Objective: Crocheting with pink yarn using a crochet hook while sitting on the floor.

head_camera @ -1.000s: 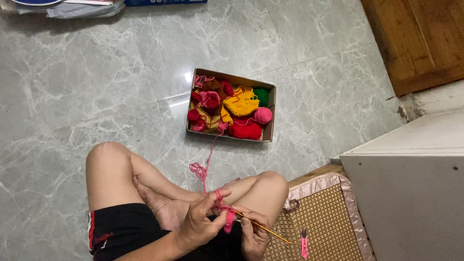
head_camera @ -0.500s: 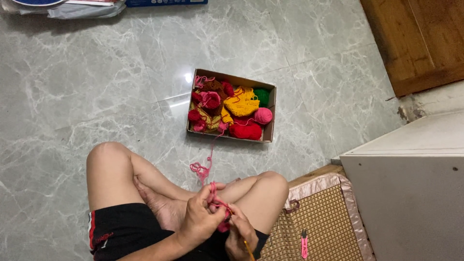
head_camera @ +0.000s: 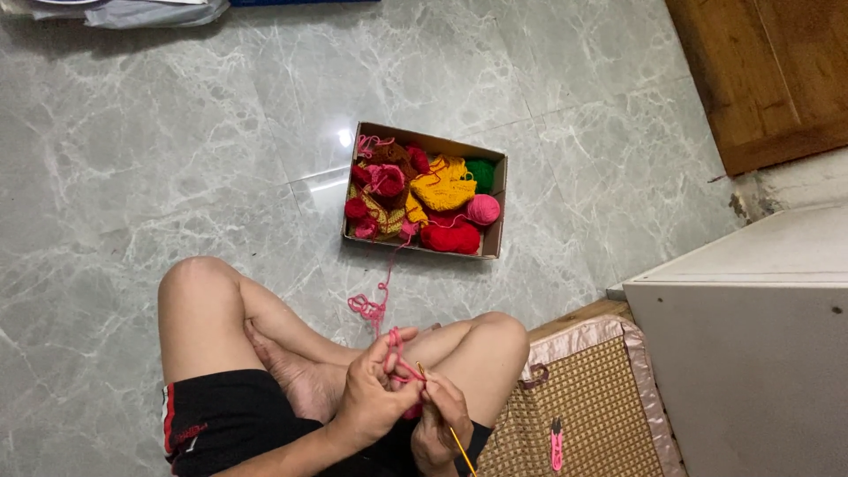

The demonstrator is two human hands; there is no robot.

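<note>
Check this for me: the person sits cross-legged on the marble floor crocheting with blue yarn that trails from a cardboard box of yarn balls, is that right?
Not quite: the yarn is pink, not blue, as the head view shows. The rest holds: it trails across the marble floor from the cardboard box of yarn balls to the left hand and right hand, which holds the crochet hook.

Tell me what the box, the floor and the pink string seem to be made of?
The box looks like brown cardboard: thin, dull, raw-edged walls. The floor seems polished stone or marble-look tile: grey with white veins, shiny glare and straight seams. The pink string appears to be soft yarn, fuzzy and limp, looping from the box up to the left hand.
</note>
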